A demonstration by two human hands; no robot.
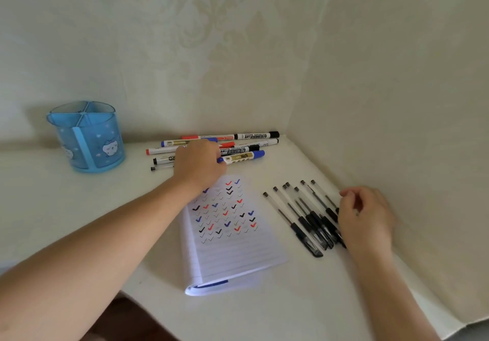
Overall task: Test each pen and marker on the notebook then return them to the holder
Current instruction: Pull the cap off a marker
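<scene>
Reaching with the left hand past the far edge of the notebook into the heap of whiteboard markers by the wall, curling fingers down against the near end of a blue marker; cannot tell whether gripping or only touching it. Holding the right hand partly over the row of black pens right of the notebook, fingers loosely bent, grasping nothing. Having the blue holder upright far left on the white table, well apart from the markers.

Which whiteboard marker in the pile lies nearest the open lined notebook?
The white marker with the blue cap and gold label, the frontmost one; its other end meets the left hand. The others lie behind it.
</scene>
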